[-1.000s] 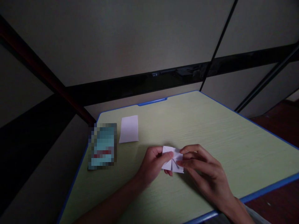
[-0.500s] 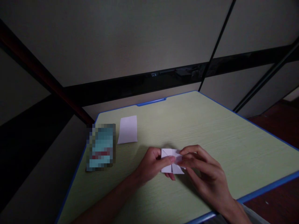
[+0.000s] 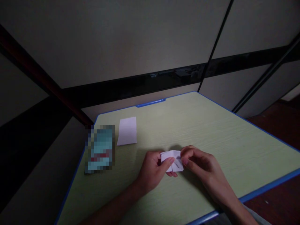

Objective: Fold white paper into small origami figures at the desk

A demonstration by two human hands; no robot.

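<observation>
A small folded white paper [image 3: 172, 160] is held just above the pale green desk [image 3: 211, 131], near its front middle. My left hand [image 3: 155, 168] pinches the paper's left side, thumb on top and fingers underneath. My right hand [image 3: 201, 165] grips the paper's right side with curled fingers. Creases and small flaps show on the paper's near face.
A flat white sheet [image 3: 127, 131] lies at the desk's back left. Beside it, at the left edge, sits a blurred teal rectangular object [image 3: 100, 149]. The desk has a blue rim and stands against a panelled wall; dark floor shows to the right.
The folded paper has been pressed narrower between both hands, and the right hand's fingers have curled in closer to it. The view has shifted slightly.
</observation>
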